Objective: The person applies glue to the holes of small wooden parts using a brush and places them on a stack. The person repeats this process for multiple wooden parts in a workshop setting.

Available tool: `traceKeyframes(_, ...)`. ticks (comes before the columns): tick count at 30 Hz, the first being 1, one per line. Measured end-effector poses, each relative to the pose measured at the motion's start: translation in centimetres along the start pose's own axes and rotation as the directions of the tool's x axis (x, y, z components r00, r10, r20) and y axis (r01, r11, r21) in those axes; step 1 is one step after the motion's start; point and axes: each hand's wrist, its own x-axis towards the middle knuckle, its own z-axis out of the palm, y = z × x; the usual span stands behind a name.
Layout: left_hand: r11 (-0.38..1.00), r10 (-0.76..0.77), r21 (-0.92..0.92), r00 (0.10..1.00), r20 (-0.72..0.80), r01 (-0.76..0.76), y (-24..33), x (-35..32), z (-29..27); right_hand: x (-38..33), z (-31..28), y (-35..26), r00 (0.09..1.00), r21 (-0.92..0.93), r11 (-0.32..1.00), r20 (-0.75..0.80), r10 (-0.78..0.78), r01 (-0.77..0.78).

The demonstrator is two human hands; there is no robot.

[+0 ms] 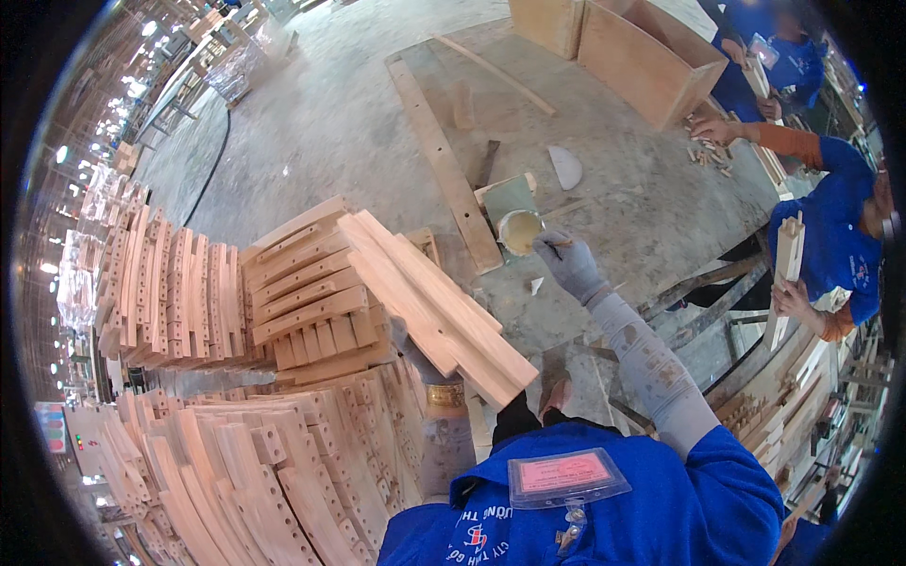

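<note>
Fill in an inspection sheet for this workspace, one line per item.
Surface: grey, stained tabletop.
Job's things: wooden pieces held together; pot of pale paste; thin tool.
Clutter: long holed bar, white half-disc and small dowels on the tabletop.
Left hand: holding the wooden pieces, largely hidden behind them.
Right hand: gloved, gripping the thin tool beside the pot.
Cables: dark cable or hose curving across the floor.
Surroundings: stacked wooden parts at left; plywood boxes at the far side; co-workers at right.
</note>
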Motion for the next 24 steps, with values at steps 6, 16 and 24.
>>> traceKeyframes(6,0.983,-0.004,-0.181,0.999,-0.046,-0.004,-0.5,1.5,-1.3,-0.3,-0.3,-2.1,0.978,0.253,0.945,0.05,0.203,-0.21)
traceKeyframes(16,0.985,0.089,-0.151,0.996,0.032,-0.083,-4.1,3.9,-7.6,-4.0,-1.1,-1.9,0.827,0.841,0.38,0.13,0.548,-0.384)
traceKeyframes(24,0.957,-0.088,-0.281,0.995,-0.047,0.071,-2.4,3.0,-2.1,-2.1,-8.5,-10.4,0.946,0.879,0.458,-0.025,0.323,-0.133)
